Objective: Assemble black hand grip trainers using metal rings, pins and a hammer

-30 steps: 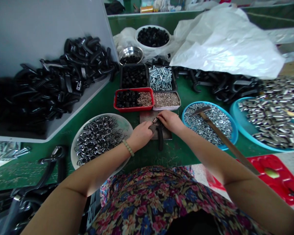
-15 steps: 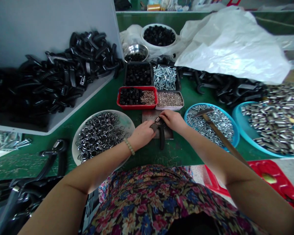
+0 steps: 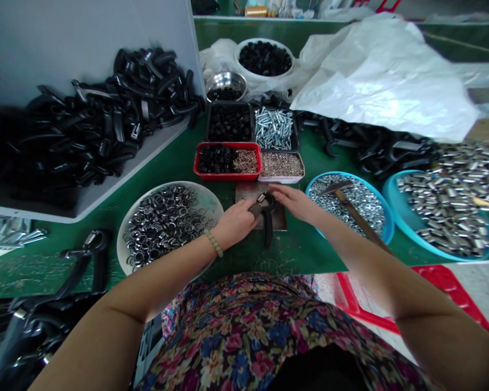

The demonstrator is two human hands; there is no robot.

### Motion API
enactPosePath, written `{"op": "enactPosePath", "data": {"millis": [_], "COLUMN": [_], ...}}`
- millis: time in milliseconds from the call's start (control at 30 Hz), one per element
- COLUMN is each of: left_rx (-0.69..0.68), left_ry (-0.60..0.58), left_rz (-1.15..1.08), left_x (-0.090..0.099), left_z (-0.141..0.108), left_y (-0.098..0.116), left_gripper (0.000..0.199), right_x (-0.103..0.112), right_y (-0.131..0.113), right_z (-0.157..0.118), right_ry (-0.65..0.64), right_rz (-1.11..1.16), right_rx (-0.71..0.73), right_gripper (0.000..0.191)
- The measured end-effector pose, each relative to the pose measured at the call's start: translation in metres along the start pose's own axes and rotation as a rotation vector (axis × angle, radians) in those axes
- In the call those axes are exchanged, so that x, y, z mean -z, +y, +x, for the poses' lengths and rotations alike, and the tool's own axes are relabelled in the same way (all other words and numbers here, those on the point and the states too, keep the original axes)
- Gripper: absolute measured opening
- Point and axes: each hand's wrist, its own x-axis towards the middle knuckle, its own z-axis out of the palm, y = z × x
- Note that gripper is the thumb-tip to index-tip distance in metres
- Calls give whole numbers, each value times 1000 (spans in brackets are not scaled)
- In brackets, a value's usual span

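My left hand [image 3: 239, 222], with a beaded bracelet at the wrist, is closed on a black curved plastic handle [image 3: 268, 231] with a ringed head. A small bright metal piece [image 3: 261, 197] shows at that head, beside my fingertips. The handle's lower end points toward me over a flat metal plate [image 3: 283, 222] on the bench. My right hand [image 3: 292, 200] is just right of the ringed head, fingers stretched out and nothing visible in them. Whether its fingertips touch the head I cannot tell.
A hammer [image 3: 354, 210] lies across a blue basin [image 3: 391, 231] of small metal parts. Left stands a white dish [image 3: 124, 255] of metal rings. Behind the plate are a red tray [image 3: 228, 176] and a bin of screws [image 3: 274, 129]. A grey crate [image 3: 106, 209] holds black handles.
My right hand has drawn slightly right, off the ringed head, and its fingers have straightened. My left hand stays on the handle.
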Motion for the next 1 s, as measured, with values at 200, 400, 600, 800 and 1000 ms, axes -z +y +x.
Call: {"op": "enactPosePath", "data": {"millis": [200,400,600,800,1000], "left_rx": [9,14,31,33,31], "left_ry": [-40,-43,-33,-43,-48], "left_rz": [46,46,30,-8,-26], "left_x": [2,0,2,1,3], "left_z": [0,0,0,-1,0], "left_y": [-1,-2,0,-1,-2], "left_gripper": [30,31,28,27,27], "right_x": [47,47,38,31,32], "right_y": [74,43,-46,-57,-62], "right_z": [-90,-105,-64,-43,-39], "right_ry": [148,86,59,37,72], "right_rz": [-507,-545,-130,-121,-122], "right_rx": [-544,-639,-364,-304,-324], "right_gripper": [52,50,48,47,47]}}
